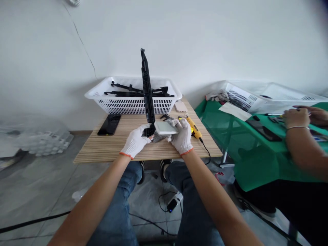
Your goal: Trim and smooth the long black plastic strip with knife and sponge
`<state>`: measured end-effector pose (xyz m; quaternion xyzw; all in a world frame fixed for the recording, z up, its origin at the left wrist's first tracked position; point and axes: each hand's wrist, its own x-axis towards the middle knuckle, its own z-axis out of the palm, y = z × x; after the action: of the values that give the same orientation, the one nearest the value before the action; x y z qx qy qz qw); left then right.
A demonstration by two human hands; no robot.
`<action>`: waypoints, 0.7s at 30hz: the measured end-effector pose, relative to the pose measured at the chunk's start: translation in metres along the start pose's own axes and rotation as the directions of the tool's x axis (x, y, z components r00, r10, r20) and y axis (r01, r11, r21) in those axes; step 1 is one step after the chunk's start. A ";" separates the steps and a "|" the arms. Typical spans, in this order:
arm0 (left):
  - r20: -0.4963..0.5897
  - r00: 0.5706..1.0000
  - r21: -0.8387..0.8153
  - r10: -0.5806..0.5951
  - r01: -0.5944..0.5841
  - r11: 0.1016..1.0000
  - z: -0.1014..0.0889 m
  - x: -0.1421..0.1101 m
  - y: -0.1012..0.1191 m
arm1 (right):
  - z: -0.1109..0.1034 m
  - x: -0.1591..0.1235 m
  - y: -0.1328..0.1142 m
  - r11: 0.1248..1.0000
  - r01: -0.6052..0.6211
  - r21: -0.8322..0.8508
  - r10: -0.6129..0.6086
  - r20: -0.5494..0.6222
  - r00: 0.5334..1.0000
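My left hand (pixel 136 141), in a white knit glove with an orange cuff, is closed around the lower end of a long black plastic trim strip (pixel 147 85). The strip stands almost upright over the table. In my gloved right hand (pixel 182 136) is a flat white rectangular block (pixel 165 127), its pale face turned up, close beside the strip's lower end. Whether block and strip touch I cannot tell. Beneath both hands lies a grey cloth-like thing (pixel 159 137), partly hidden. A yellow corded power tool (pixel 194 127) rests right of my right hand.
A white plastic basket (pixel 133 105) with several black strips (pixel 128 93) stands at the table's back. A black phone (pixel 109 125) lies left, a pale phone-like thing (pixel 180 106) back right. At right, a co-worker's hand (pixel 296 118) is over a green-covered table (pixel 256 160). Cables (pixel 151 223) cross the floor.
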<state>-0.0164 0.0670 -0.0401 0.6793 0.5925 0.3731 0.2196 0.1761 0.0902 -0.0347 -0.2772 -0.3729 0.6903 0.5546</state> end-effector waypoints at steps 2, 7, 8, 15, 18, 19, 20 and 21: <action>-0.003 1.000 -0.027 0.016 -0.016 1.000 0.000 0.001 -0.001 | 0.002 0.003 0.007 0.980 -0.075 -0.183 0.079 0.015 0.997; 0.030 0.999 0.009 -0.016 0.016 1.000 -0.001 0.001 0.000 | 0.004 0.013 0.025 0.928 -0.053 -0.370 -0.036 -0.231 0.972; 0.037 0.999 0.025 -0.031 0.030 0.999 -0.001 0.001 0.000 | 0.003 0.014 0.026 0.929 -0.040 -0.368 -0.045 -0.220 0.974; 0.052 0.997 0.061 -0.055 0.052 0.997 -0.002 -0.001 0.004 | 0.001 0.016 0.029 0.964 -0.017 -0.265 -0.027 -0.161 0.987; 0.057 0.998 0.036 -0.032 0.030 0.999 -0.002 -0.001 0.003 | 0.001 0.017 0.030 0.964 -0.053 -0.262 0.036 -0.067 0.997; 0.056 0.998 0.047 -0.035 0.032 0.998 -0.002 0.000 0.003 | 0.001 0.017 0.030 0.966 -0.052 -0.252 0.029 -0.092 0.995; 0.051 0.998 0.065 -0.044 0.041 0.997 -0.002 0.000 0.003 | 0.002 0.017 0.031 0.971 -0.043 -0.237 0.009 -0.141 0.990; 0.049 0.997 0.079 -0.052 0.048 0.996 -0.002 0.000 0.003 | 0.002 0.016 0.031 0.973 -0.035 -0.229 -0.007 -0.180 0.984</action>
<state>-0.0164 0.0661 -0.0363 0.6817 0.6175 0.3269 0.2172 0.1534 0.1020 -0.0582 -0.4038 -0.3972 0.6181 0.5451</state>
